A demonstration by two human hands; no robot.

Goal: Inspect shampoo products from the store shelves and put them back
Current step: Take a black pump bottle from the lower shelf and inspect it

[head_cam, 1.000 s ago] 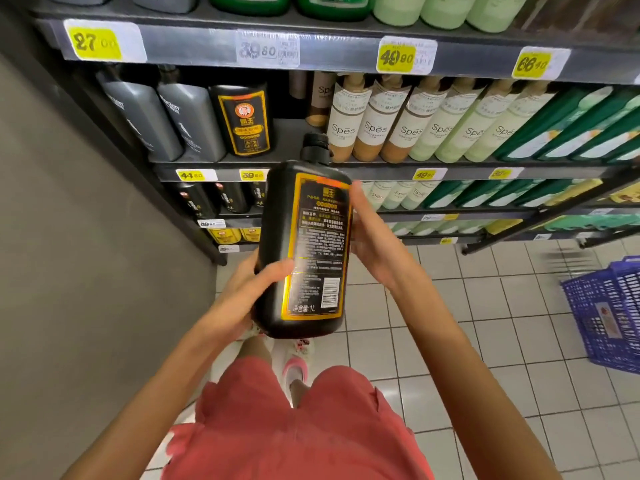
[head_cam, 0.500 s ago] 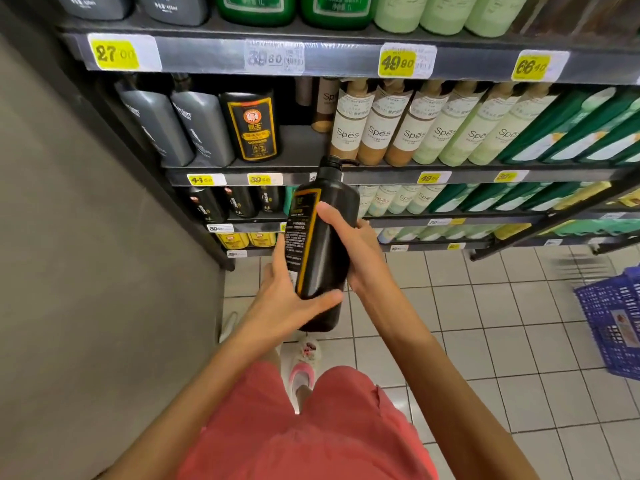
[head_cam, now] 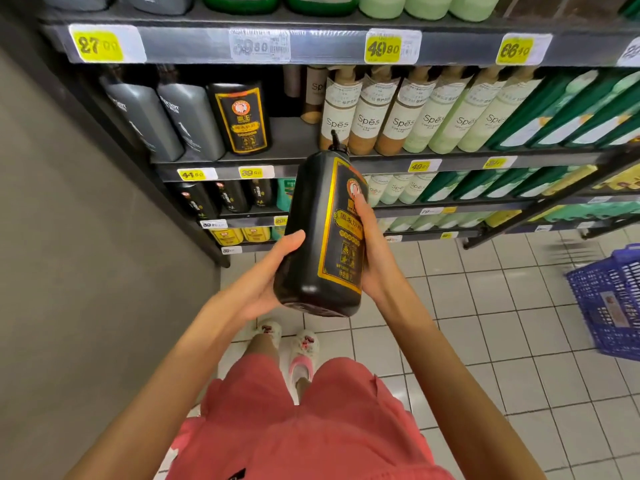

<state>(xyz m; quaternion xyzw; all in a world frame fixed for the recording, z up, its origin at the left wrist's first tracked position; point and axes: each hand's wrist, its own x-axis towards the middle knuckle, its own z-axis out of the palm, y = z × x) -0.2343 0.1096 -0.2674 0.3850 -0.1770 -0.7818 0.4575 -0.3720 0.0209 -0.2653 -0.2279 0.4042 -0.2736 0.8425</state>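
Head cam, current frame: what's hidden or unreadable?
Head view only:
- Black shampoo bottle with gold-edged label: its back faces away, and the right hand has its thumb over part of the front label.
- Left hand: fingers hidden behind the bottle.
- Blue plastic basket: cut off by the right edge and motion-blurred.
- Pale green top-shelf bottles: cropped by the top edge.
- White price tag: small print too faint.

A single wide-angle camera on the person's head looks forward and steeply down. The store shelves [head_cam: 294, 140] fill the upper half of the frame, the grey wall [head_cam: 69, 271] the left, and the tiled floor [head_cam: 485, 323] the lower right. The left hand [head_cam: 263, 278], right hand [head_cam: 377, 258] and black shampoo bottle [head_cam: 311, 237] sit at centre, close to the lens.
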